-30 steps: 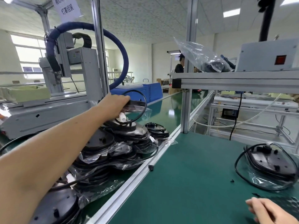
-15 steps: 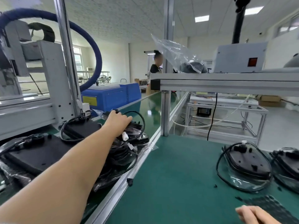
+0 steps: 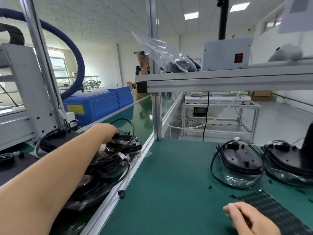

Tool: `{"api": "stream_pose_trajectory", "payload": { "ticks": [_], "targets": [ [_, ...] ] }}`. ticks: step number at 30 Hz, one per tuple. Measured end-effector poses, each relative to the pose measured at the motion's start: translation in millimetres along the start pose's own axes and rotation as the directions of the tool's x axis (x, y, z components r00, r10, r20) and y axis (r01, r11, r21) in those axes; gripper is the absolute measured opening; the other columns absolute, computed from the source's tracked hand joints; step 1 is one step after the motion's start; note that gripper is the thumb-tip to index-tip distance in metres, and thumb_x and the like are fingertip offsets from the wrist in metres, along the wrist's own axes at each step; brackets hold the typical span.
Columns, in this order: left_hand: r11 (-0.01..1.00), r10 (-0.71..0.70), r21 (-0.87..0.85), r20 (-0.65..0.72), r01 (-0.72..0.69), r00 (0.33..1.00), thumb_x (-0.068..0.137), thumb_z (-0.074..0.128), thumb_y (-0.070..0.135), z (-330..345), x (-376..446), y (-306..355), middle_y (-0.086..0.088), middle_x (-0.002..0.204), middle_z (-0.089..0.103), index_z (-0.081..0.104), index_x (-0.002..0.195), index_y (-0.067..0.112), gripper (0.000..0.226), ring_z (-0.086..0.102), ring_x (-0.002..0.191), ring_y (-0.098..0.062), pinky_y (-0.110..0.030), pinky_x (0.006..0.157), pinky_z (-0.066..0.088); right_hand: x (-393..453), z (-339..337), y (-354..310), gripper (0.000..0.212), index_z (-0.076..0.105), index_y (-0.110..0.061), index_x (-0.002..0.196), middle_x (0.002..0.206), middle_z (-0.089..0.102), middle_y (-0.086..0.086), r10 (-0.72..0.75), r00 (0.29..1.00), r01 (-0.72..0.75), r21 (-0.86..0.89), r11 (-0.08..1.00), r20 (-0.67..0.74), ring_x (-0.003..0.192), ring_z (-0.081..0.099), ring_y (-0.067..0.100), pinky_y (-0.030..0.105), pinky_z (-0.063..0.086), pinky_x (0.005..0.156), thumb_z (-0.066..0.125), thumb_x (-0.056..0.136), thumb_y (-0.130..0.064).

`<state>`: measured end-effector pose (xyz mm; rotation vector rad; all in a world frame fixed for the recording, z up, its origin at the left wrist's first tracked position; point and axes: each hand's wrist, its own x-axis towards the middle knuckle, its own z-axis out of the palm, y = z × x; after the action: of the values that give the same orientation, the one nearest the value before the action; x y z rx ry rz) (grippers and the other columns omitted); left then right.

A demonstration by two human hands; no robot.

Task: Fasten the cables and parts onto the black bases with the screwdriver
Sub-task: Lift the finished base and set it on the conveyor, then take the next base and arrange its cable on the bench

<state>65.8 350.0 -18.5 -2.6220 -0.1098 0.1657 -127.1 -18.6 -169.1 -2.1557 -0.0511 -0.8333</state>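
Beside the pile [image 3: 110, 165], blue machine [image 3: 98, 106]

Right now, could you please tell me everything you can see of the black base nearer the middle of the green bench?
The black base is a rounded, domed shell, apparently plastic, with small holes and dark fittings on top. It lies on a clear plastic bag on the green bench. A black cable loops loosely around it, ending in a white connector at its far edge. Neither hand touches it; a second base sits close on its right.
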Motion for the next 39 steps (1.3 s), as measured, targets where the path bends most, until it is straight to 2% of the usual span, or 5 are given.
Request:
{"api": "stream_pose_trajectory", "payload": {
  "ticks": [5,18,25,31,39],
  "targets": [
    [0.989,-0.105,0.076,-0.243,0.127,0.964,0.089,0.05,0.009,-22,-18,23,0.008,0.07,0.047,0.061,0.106,0.021,0.023,0.05,0.068,-0.019,-0.034,0.065,0.049,-3,-9,12,0.021,0.068,-0.032,0.073,0.077,0.068,-0.014,0.186,0.959,-0.21,0.097,0.973,0.216,0.082,0.059,-0.003,0.014,0.044,0.074,0.062,0.092,-0.024],
    [0.985,0.024,-0.148,-0.388,-0.088,0.921,0.087,0.05,0.018,-103,-48,202,0.002,0.073,0.052,0.053,0.075,0.015,0.013,0.052,0.066,-0.019,-0.027,0.058,0.04,0,-16,18,0.025,0.062,-0.022,0.074,0.077,0.061,-0.006,0.175,0.982,-0.184,0.188,0.965,0.064,0.075,0.056,0.012,0.026,0.045,0.071,0.052,0.094,-0.034],
    [0.464,0.231,-0.883,0.05,-0.065,0.972,0.072,0.056,0.08,-86,-23,357,-0.016,0.148,0.041,0.035,0.145,0.002,0.108,0.044,0.133,-0.033,-0.039,0.102,0.04,11,-28,27,0.023,0.064,-0.027,0.076,0.073,0.059,-0.003,0.329,0.944,-0.32,0.268,0.909,0.012,0.071,0.053,0.01,0.021,0.043,0.064,0.052,0.094,-0.035],
    [0.205,0.351,-0.965,0.229,0.165,0.908,0.071,0.075,0.06,-103,4,389,-0.009,0.13,0.053,0.051,0.128,0.006,0.082,0.045,0.13,-0.031,-0.042,0.098,0.041,19,-36,30,0.026,0.062,-0.031,0.075,0.08,0.062,-0.007,0.436,0.899,-0.424,0.306,0.852,0.031,0.073,0.054,0.003,0.015,0.04,0.064,0.049,0.097,-0.037],
    [-0.189,0.352,-0.945,0.188,0.266,0.917,0.085,0.07,0.041,-107,-13,382,-0.004,0.048,0.065,0.059,0.077,0.01,0.034,0.061,0.037,-0.018,-0.022,0.037,0.046,19,-37,31,0.024,0.063,-0.032,0.078,0.083,0.064,-0.007,0.424,0.905,-0.41,0.308,0.859,0.022,0.075,0.057,0.004,0.02,0.046,0.07,0.049,0.096,-0.037]
  ]
}}
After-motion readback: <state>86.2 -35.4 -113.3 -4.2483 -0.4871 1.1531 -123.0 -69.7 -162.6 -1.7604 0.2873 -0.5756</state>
